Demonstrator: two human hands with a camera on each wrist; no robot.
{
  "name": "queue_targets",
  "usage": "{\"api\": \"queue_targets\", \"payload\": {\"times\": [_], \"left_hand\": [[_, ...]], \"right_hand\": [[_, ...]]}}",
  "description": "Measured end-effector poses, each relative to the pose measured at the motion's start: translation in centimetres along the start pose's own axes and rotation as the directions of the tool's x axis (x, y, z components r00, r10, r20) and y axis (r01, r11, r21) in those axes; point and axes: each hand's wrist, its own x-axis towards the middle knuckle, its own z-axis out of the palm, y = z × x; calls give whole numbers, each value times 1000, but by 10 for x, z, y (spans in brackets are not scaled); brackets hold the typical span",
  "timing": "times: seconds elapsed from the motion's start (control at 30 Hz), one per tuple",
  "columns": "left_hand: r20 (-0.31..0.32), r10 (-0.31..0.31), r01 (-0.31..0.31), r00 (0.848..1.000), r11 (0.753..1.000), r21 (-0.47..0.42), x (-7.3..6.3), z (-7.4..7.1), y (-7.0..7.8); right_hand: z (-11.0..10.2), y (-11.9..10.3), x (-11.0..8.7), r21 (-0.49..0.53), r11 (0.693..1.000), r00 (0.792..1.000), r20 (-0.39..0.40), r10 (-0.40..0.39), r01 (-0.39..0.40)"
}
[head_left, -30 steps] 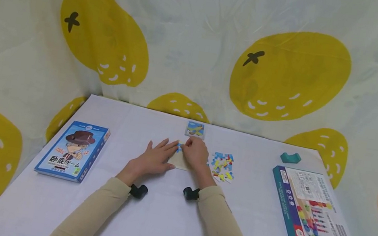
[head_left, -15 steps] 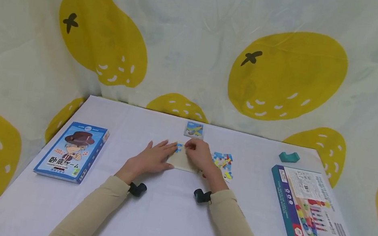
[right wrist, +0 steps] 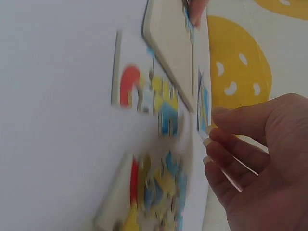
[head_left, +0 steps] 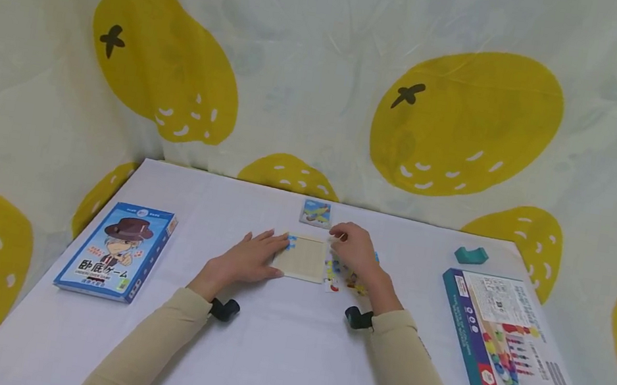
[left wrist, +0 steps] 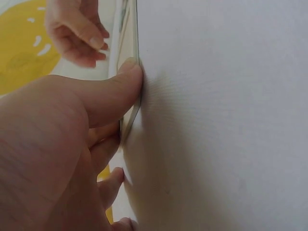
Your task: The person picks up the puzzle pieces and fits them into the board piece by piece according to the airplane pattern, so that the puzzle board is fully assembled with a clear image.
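My left hand (head_left: 251,258) rests with fingers extended on the left side of a pale wooden puzzle board (head_left: 304,262). In the left wrist view its thumb (left wrist: 113,96) presses on the board's edge. Blue puzzle pieces (head_left: 292,242) lie in the board's upper left corner, partly under the fingertips. My right hand (head_left: 355,249) hovers just right of the board, its fingers loosely bent; in the right wrist view nothing shows between thumb and fingers. Beneath and beside it lie loose jigsaw pieces (right wrist: 163,185) in red, yellow and blue, partly hidden by the hand in the head view.
Behind the board lies a small airplane picture (head_left: 316,213). A blue game box (head_left: 117,250) is at the left. On the right are a white and teal box (head_left: 519,344) and a teal curved block (head_left: 472,255). A patterned curtain (head_left: 312,86) hangs behind the table.
My right hand has moved right, from over the board to beside it above the loose pieces, uncovering most of the board. The left hand stays in place.
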Motion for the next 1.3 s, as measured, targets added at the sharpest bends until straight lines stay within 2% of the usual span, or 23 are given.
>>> {"api": "queue_targets", "payload": {"times": [0.23, 0.4, 0.57, 1.03, 1.3], "left_hand": [[0, -8, 8, 1000, 999, -52, -1, -1, 1], [3, -11, 11, 1000, 999, -53, -3, -2, 1], [2, 11, -11, 1000, 998, -60, -2, -2, 0], [-12, 9, -10, 1000, 997, -77, -3, -1, 1], [-1, 2, -2, 1000, 997, -74, -3, -2, 1]], "right_hand": [[-23, 15, -5, -83, 993, 995, 41, 87, -83], [-29, 23, -7, -133, 987, 992, 74, 105, -95], [-30, 33, -10, -164, 978, 985, 89, 146, -130], [-27, 42, -7, -104, 976, 975, 94, 201, -191], [-28, 43, -12, -42, 985, 984, 53, 170, -167]]}}
